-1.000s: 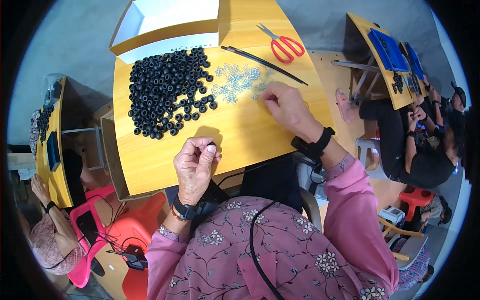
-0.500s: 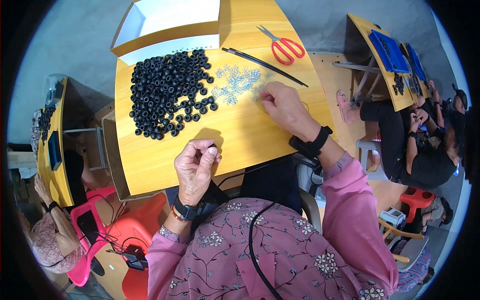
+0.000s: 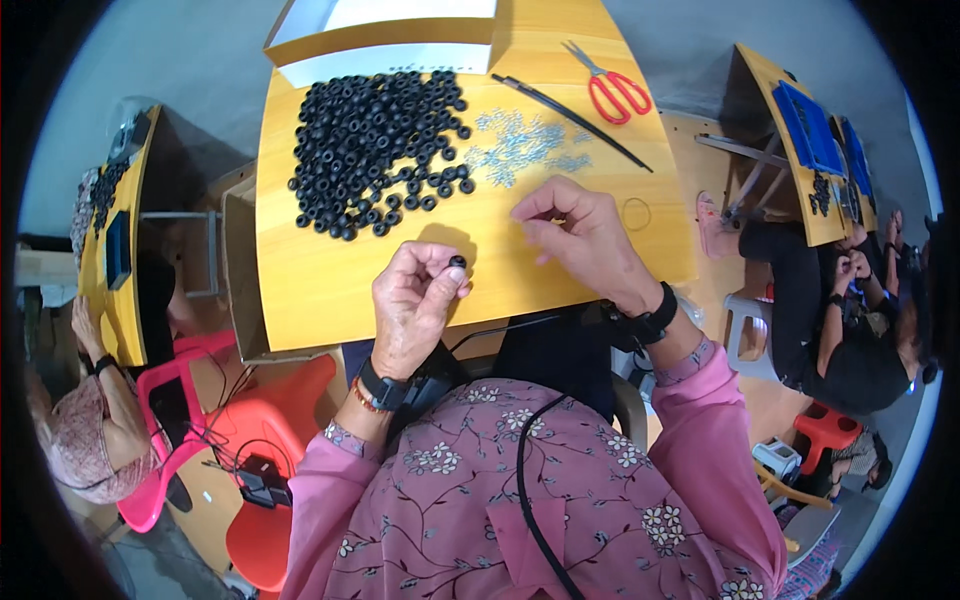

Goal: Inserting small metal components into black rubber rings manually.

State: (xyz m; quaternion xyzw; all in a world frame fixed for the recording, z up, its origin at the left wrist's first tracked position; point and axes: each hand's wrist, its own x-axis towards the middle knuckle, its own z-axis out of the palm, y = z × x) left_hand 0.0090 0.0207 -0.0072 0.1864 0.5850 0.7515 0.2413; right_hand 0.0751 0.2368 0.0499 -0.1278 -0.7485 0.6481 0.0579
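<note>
My left hand point(image 3: 415, 300) is closed, pinching a small round black bead-like piece point(image 3: 457, 262) between thumb and forefinger above the table's near edge. To its right, my right hand point(image 3: 590, 240) hangs over the table with thumb and fingertips drawn together; anything between them is too small to make out. Beyond the left hand lies a heap of the same black pieces point(image 3: 375, 140), some showing a hole. Tiny silvery bits point(image 3: 525, 145) are scattered beside the heap, just past my right hand.
Red-handled scissors point(image 3: 615, 92) and thin black rods point(image 3: 575, 118) lie at the table's far right. A white box point(image 3: 390, 55) stands at the back. A thin ring point(image 3: 636, 213) rests right of my right hand. Other people sit at tables on both sides.
My right hand has drawn back from the silvery bits toward my left hand. The black piece in my left hand now shows more clearly. The whole view has shifted.
</note>
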